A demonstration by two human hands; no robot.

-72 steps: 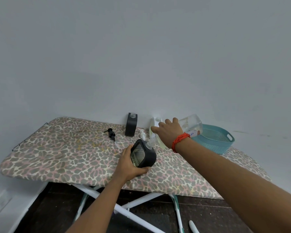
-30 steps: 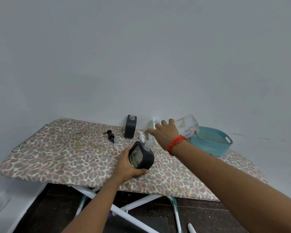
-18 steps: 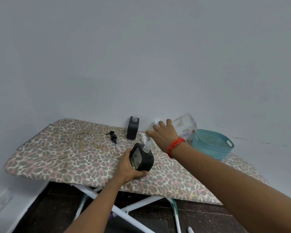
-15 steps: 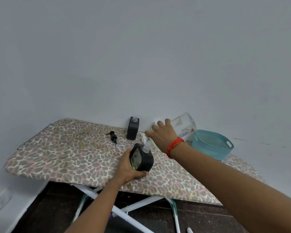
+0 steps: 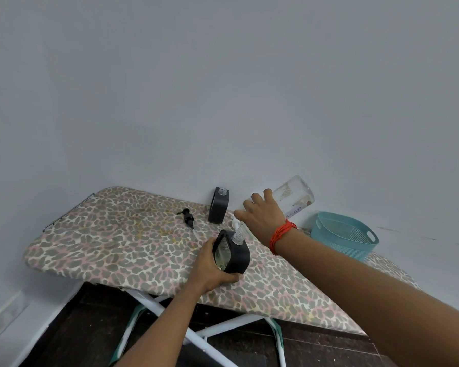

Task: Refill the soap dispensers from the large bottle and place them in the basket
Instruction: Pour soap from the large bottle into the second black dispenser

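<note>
Black dispenser — square-bodied, tilted on the bench, my left hand wrapped round its near side, neck turned up and away toward my right. Contents: some pale liquid behind its window, level unclear. Large bottle — clear plastic, long axis slanting down from base, upper right, to mouth, lower left; my right hand closed round its neck end; mouth meets the dispenser's neck; nearly empty by the look of it. Judgement: the pour turns on keeping mouth over neck. Second black dispenser — upright behind, open-topped, fill not visible. Black pump — loose on the bench, left. Teal basket — far right, nearer my right hand, nothing visible inside.
</note>
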